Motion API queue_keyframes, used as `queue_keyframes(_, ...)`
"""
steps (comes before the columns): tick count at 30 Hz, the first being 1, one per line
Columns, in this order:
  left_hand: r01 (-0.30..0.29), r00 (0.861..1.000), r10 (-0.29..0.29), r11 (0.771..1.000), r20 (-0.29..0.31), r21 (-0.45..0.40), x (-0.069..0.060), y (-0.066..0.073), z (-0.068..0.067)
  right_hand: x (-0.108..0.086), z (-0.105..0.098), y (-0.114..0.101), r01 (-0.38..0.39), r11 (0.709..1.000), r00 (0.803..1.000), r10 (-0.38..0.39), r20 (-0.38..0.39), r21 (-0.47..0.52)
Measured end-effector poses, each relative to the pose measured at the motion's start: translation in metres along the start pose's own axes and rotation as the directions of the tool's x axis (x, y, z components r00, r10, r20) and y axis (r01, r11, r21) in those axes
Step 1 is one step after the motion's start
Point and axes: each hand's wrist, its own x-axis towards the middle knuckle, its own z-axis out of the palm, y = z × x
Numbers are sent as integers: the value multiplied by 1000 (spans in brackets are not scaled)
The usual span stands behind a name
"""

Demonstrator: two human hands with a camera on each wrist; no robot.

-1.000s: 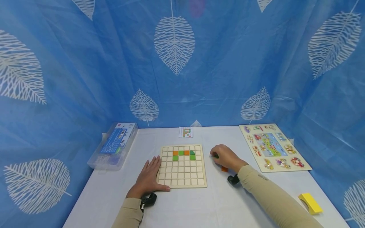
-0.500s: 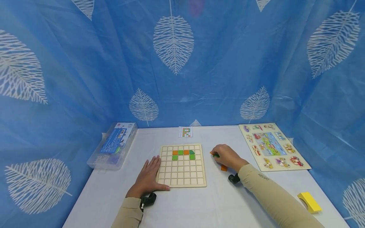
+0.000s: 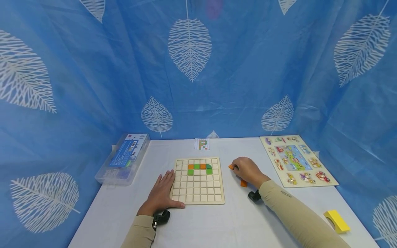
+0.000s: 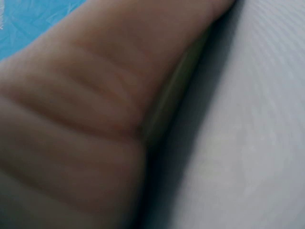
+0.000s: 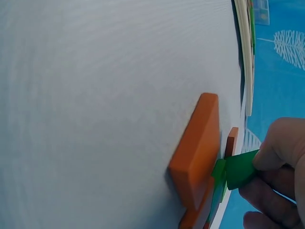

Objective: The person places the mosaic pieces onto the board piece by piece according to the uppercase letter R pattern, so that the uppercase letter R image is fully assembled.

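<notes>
Head view showed an orange tile (image 3: 231,166) beyond the fingertips of the right hand (image 3: 248,171), where none showed a second earlier. The right wrist camera caught that hand pinching a green tile (image 5: 240,169), close beside other tiles (image 5: 195,150) on the white table (image 3: 198,227). The grid board (image 3: 196,190) kept the same six set tiles (image 3: 196,166), so the green one seemed picked out but not yet placed. The left hand (image 3: 162,192), thumb wide of its fingers, rested against the board's left edge.

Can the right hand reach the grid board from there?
Probably yes: only an orange piece and bare tabletop show between the right hand and grid board; the left hand rests at the opposite edge.
</notes>
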Motion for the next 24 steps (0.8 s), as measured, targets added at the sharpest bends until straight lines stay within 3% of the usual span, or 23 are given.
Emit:
queue_keyframes(7,4,1000,-4,1000,7,1,0,-1,0,1,0,-2,-23,998,1000,23,-1,60)
queue_keyframes(15,4,1000,-4,1000,12,-2,0,0,-1,4,0,-5,29,991,996,-18,-86,127)
queue_keyframes(19,4,1000,-4,1000,11,-6,0,0,-2,5,1,-9,29,978,995,-8,-103,205)
queue_keyframes(24,0,1000,0,1000,7,3,0,0,-2,6,1,-16,-18,953,997,39,-65,303)
